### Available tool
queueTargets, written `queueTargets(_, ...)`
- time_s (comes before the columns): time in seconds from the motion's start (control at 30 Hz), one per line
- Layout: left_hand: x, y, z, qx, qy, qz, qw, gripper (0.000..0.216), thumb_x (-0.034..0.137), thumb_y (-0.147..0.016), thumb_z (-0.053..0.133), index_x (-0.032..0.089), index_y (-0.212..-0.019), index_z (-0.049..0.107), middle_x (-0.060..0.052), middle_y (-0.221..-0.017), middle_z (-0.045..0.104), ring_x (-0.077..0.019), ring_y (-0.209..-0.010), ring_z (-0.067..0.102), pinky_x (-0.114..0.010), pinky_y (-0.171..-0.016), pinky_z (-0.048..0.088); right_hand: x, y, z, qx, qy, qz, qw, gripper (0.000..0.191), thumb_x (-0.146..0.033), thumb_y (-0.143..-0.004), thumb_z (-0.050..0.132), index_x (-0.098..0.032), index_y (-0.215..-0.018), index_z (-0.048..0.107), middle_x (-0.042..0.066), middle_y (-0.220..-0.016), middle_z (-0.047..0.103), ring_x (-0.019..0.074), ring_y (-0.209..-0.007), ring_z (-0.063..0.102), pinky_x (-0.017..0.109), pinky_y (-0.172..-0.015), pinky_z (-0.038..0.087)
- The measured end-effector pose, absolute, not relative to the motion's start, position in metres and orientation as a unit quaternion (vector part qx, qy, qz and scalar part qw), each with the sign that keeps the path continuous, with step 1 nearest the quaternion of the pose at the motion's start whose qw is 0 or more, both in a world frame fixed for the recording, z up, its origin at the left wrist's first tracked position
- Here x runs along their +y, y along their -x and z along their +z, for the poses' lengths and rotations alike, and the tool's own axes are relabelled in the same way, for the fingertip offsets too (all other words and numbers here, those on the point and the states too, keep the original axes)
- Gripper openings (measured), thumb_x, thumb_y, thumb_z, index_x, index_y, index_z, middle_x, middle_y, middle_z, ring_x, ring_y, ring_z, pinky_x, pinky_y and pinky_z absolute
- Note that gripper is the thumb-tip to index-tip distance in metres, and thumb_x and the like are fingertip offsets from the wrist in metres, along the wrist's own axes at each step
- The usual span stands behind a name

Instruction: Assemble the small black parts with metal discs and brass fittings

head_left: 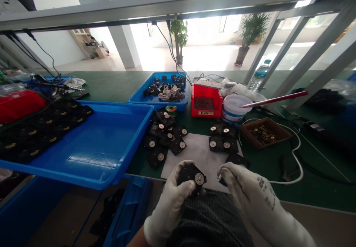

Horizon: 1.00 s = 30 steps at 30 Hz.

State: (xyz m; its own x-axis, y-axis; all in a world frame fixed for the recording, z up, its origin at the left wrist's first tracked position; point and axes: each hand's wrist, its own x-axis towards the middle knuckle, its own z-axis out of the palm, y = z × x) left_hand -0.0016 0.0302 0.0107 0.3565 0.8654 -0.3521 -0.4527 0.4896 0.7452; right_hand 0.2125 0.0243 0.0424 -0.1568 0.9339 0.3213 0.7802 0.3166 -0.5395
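Both my hands wear white gloves and hover at the near edge of the bench, over my lap. My left hand (pixel 174 195) is closed around a small black square part (pixel 193 176) with a round silver centre facing up. Close to its right, my right hand (pixel 244 189) has its fingers curled in a pinch; what they hold is hidden. Just beyond lies a white sheet (pixel 198 152). Several identical black parts (pixel 165 136) are heaped to the left of the sheet, and a smaller group (pixel 222 139) sits on its right side.
A large blue tray (pixel 105 143) holds rows of black parts (pixel 41 128) at left. Behind stand a smaller blue tray (pixel 147 91), a red bin (pixel 206 104), a white tub (pixel 235 108) with a red stick, and a brown box of washers (pixel 263 132). White cable (pixel 297 158) loops at right.
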Motion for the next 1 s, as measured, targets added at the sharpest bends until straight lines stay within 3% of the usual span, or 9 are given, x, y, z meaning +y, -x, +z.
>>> queueTargets(0.1, 0.027, -0.002, 0.009, 0.401, -0.306, 0.406, 0.762, 0.055, 0.026, -0.081, 0.081, 0.024, -0.132, 0.059, -0.004, -0.101, 0.072, -0.0205, -0.083, 0.072, -0.033, -0.079, 0.059, 0.020, -0.198, 0.040, -0.755, 0.567, 0.071, 0.322, 0.041, -0.032, -0.110, 0.037, -0.024, -0.084, 0.069, 0.004, -0.075, 0.076, 0.0193, -0.062, 0.072, 0.031, -0.060, 0.047)
queueTargets(0.27, 0.022, -0.006, 0.010, 0.408, -0.351, 0.409, 0.737, 0.056, 0.032, -0.080, 0.080, 0.022, -0.132, 0.064, -0.005, -0.097, 0.069, -0.0219, -0.082, 0.067, -0.034, -0.078, 0.058, 0.020, -0.185, 0.033, -0.735, 0.595, 0.014, 0.325, 0.030, -0.030, -0.107, 0.044, -0.020, -0.106, 0.073, 0.004, -0.079, 0.081, 0.0199, -0.063, 0.077, 0.028, -0.058, 0.050)
queueTargets(0.5, 0.019, -0.006, 0.010, 0.390, -0.372, 0.418, 0.731, 0.050, 0.030, -0.083, 0.078, 0.023, -0.131, 0.068, -0.004, -0.096, 0.066, -0.0199, -0.083, 0.062, -0.036, -0.085, 0.058, 0.023, -0.181, 0.040, -0.741, 0.556, -0.008, 0.378, 0.026, -0.032, -0.104, 0.050, -0.021, -0.099, 0.073, 0.000, -0.072, 0.080, 0.0170, -0.058, 0.076, 0.024, -0.057, 0.052)
queueTargets(0.7, 0.022, -0.004, 0.001, 0.391, -0.377, 0.410, 0.733, 0.056, 0.036, -0.081, 0.080, 0.022, -0.133, 0.066, -0.005, -0.093, 0.066, -0.0245, -0.084, 0.065, -0.034, -0.075, 0.058, 0.023, -0.179, 0.039, -0.743, 0.546, -0.029, 0.387, 0.028, -0.031, -0.106, 0.049, -0.019, -0.100, 0.073, -0.001, -0.074, 0.080, 0.0156, -0.058, 0.077, 0.023, -0.057, 0.053)
queueTargets(1.0, 0.021, -0.004, 0.005, 0.416, -0.392, 0.407, 0.712, 0.056, 0.038, -0.078, 0.079, 0.022, -0.131, 0.068, -0.007, -0.099, 0.067, -0.0253, -0.087, 0.064, -0.036, -0.078, 0.059, 0.025, -0.178, 0.035, -0.749, 0.541, -0.033, 0.380, 0.031, -0.031, -0.108, 0.046, -0.018, -0.101, 0.073, 0.000, -0.077, 0.081, 0.0157, -0.062, 0.078, 0.023, -0.059, 0.053)
